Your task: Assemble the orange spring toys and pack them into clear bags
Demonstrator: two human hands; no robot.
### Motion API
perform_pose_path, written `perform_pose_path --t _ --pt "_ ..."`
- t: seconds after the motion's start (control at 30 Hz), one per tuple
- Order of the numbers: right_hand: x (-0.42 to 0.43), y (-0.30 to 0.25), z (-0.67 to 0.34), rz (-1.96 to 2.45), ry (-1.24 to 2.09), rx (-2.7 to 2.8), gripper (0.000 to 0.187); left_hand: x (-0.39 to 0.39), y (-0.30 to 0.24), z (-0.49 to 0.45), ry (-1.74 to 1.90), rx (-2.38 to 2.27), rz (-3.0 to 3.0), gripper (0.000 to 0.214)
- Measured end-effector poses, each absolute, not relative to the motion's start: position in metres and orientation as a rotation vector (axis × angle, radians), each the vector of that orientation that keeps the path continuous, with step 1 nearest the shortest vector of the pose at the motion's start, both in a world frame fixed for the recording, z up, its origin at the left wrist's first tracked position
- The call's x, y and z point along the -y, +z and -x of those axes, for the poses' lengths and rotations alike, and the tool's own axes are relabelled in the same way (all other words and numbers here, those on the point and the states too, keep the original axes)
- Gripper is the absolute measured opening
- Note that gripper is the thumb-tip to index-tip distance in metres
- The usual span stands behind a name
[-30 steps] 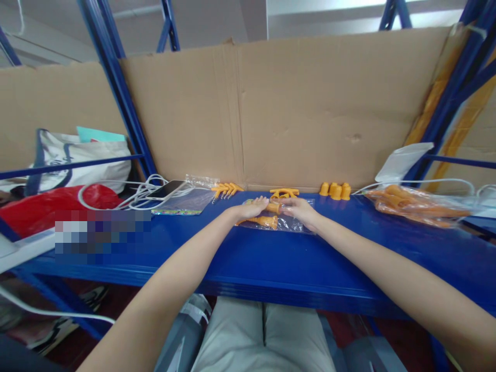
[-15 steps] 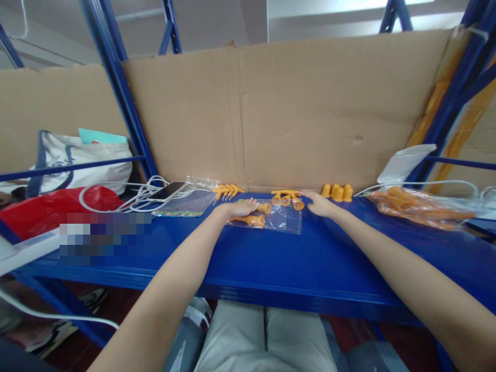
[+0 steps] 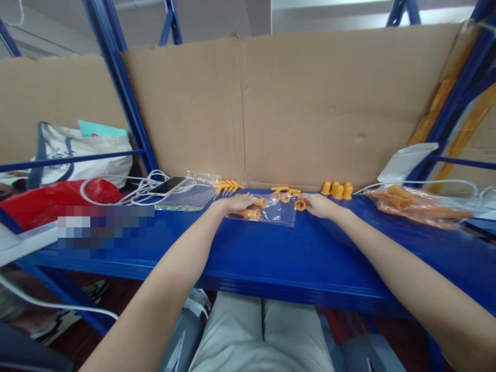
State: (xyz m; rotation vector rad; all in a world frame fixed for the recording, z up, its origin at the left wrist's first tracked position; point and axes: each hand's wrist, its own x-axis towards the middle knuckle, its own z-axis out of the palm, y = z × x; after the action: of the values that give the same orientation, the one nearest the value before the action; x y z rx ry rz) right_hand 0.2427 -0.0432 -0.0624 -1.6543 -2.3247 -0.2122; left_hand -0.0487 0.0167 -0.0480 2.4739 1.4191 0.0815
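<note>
My left hand (image 3: 232,202) lies on a clear plastic bag (image 3: 277,216) on the blue shelf (image 3: 271,253), its fingers on an orange plastic part (image 3: 259,202) inside the bag. A second orange part (image 3: 246,213) lies in the bag just below that hand. My right hand (image 3: 320,205) is closed on a small orange ring-ended part (image 3: 299,205) at the bag's right edge. More orange pieces (image 3: 284,192) lie just behind the bag.
Orange hooks (image 3: 228,186) and orange caps (image 3: 336,190) sit by the cardboard wall (image 3: 302,103). A phone (image 3: 167,185) with white cables and a patterned bag lie left. A bag of orange parts (image 3: 418,206) lies right. Red and white bags stand far left.
My right hand left the bag, reached back to the loose orange pieces, and now holds one at the bag's right edge. My left hand stayed on the bag.
</note>
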Motion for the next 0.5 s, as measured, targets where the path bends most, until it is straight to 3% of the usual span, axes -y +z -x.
perform_pose_path --t 0.3,0.5 --pt "0.049 -0.056 -0.242 1.676 -0.285 2.364 0.018 -0.021 -0.05 0.048 0.043 -1.387 -2.464 0.065" --pt "0.055 -0.051 -0.237 1.942 -0.373 2.302 0.033 -0.02 -0.049 0.047 0.029 -1.391 -2.46 0.065"
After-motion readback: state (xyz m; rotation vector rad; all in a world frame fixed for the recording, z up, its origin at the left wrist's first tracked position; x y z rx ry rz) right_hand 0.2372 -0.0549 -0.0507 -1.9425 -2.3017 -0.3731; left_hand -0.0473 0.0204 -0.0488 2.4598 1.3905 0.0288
